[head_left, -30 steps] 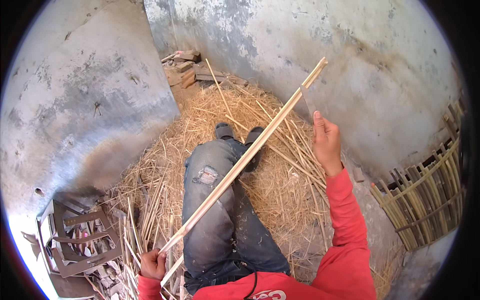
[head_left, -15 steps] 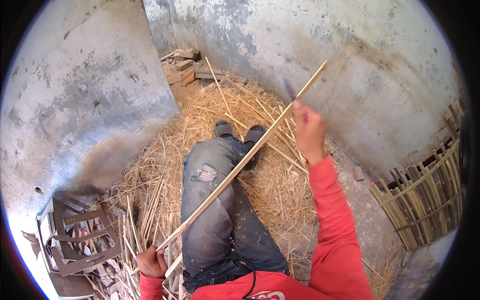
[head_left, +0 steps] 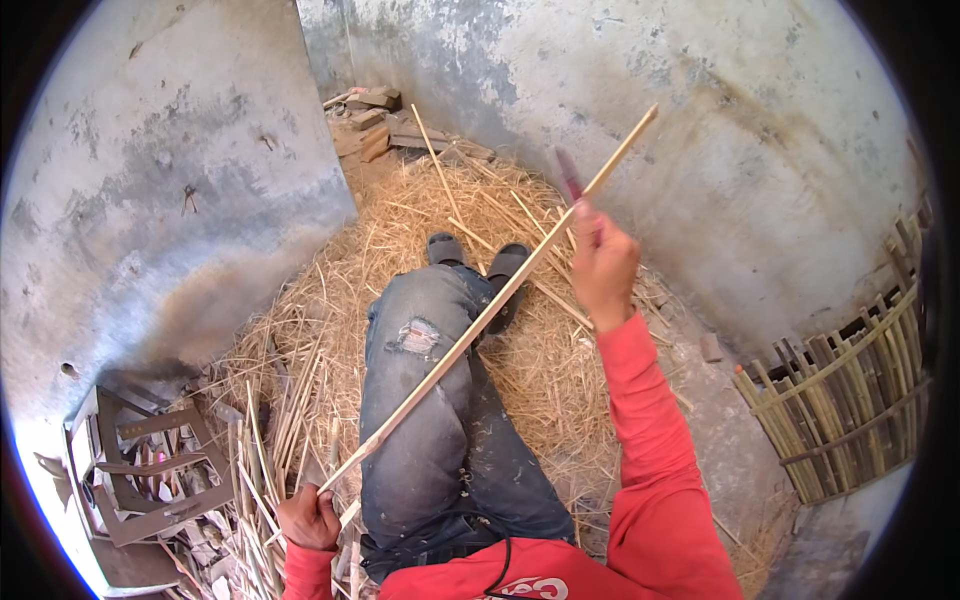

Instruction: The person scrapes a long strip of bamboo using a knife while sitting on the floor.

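A long, pale bamboo strip (head_left: 440,369) slants across my thighs, from low at the left to high at the right. Its near end is pinched in my left hand (head_left: 308,519), whose fingers are closed beside my left hip. My right hand (head_left: 606,264), out beyond my knees, is wrapped round a knife (head_left: 568,174) with a dark reddish handle. Motion blurs the knife's blade, which lies beside the upper part of the strip. Whether the edge touches the bamboo, I cannot tell.
Straw-like shavings (head_left: 560,380) cover the floor around my sandals (head_left: 507,262). More strips (head_left: 305,410) lie at my left, beside a broken brown frame (head_left: 165,465). At the right a slatted bamboo panel (head_left: 845,405) leans by the wall (head_left: 760,180). Bricks (head_left: 375,135) are piled in the far corner.
My right hand and the knife have shifted slightly left. The strip's far end sits a little higher in view. My left hand keeps its grip on the near end.
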`<state>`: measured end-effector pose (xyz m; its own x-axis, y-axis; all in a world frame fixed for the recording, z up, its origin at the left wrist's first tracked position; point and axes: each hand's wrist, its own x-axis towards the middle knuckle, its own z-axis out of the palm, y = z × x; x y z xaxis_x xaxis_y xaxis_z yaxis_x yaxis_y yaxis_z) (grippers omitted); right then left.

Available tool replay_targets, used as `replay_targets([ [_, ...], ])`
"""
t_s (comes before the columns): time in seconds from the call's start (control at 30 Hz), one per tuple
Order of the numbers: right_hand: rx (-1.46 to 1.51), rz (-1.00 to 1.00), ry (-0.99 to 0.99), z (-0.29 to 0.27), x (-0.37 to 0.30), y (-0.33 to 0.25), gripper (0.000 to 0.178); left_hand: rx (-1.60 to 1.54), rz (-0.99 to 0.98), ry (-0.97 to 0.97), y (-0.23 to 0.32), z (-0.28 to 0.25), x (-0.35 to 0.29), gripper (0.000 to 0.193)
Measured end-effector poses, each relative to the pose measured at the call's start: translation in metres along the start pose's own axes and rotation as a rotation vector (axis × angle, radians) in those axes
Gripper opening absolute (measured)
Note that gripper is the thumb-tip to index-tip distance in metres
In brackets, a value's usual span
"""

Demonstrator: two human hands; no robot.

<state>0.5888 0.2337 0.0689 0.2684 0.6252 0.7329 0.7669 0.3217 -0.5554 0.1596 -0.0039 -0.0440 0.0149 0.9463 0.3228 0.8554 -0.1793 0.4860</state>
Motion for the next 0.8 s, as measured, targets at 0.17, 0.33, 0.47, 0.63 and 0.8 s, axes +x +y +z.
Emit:
replay_targets([
  [0.17, 0.112, -0.148, -0.302, 0.013, -0.056, -0.039, 0.054, 0.027, -0.028, 0.006, -0.007, 0.005, -0.01, 0.029],
  [0.33, 0.046, -0.026, 0.028, 0.003, -0.002, -0.002, 0.049, -0.003, -0.018, 0.004, -0.006, 0.009, -0.005, 0.031],
  [0.47, 0.122, -0.126, -0.224, 0.013, -0.054, -0.026, 0.05, -0.132, -0.075, -0.108, -0.001, -0.001, -0.001, 0.032],
  [0.63, 0.024, 0.027, -0.179, -0.011, -0.008, 0.004, 0.058, -0.188, -0.139, -0.158, 0.008, -0.01, 0.003, 0.037],
  [0.8, 0.12, -0.091, -0.368, -0.001, -0.062, -0.034, 0.055, -0.084, 0.019, 0.0, -0.001, 0.001, 0.0, 0.034],
])
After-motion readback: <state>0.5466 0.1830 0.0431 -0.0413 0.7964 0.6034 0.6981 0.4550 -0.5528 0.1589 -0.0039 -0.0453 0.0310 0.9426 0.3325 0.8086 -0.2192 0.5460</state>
